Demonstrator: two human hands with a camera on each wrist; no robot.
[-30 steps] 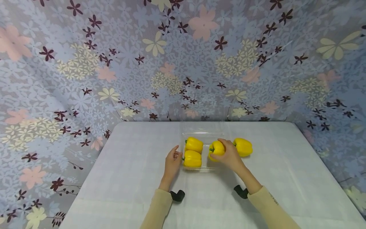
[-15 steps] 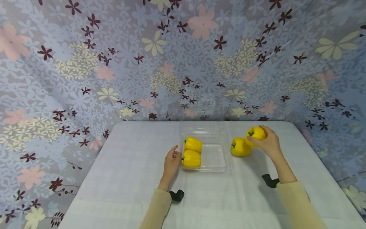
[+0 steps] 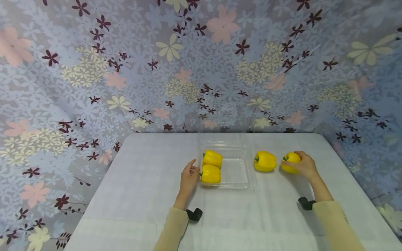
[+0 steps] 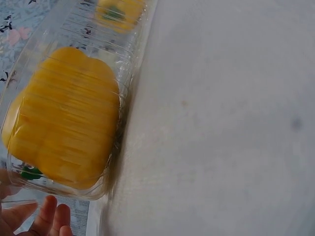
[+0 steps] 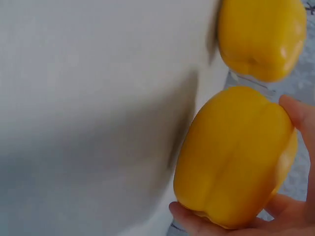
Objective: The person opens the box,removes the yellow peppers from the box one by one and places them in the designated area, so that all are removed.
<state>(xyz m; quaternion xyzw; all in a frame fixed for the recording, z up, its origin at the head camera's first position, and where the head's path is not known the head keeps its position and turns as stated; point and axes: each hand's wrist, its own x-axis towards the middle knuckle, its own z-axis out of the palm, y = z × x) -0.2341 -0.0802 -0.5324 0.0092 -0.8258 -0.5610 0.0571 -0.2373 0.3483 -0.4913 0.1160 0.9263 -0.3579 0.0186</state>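
Note:
My right hand (image 3: 306, 166) grips a yellow bell pepper (image 3: 290, 163) low over the table at the right; in the right wrist view, thumb and fingers span this pepper (image 5: 236, 157). Just left of it lies another yellow bell pepper (image 3: 265, 161). Two more yellow bell peppers, a back one (image 3: 212, 158) and a front one (image 3: 210, 174), lie in the left half of an open clear plastic container (image 3: 233, 174). My left hand (image 3: 189, 177) holds the container's left rim; in the left wrist view its fingers (image 4: 45, 216) are at the corner beside the green stem.
The container's clear lid (image 3: 222, 139) stands raised at the back, hard to see against the flowered cloth (image 3: 169, 87). A pale cloth covers the table (image 3: 232, 216). Dark wrist-camera mounts hang below both wrists.
My right hand has carried a bell pepper out of the container's right half, over the other pepper, and down to its right. The left hand has stayed at the rim.

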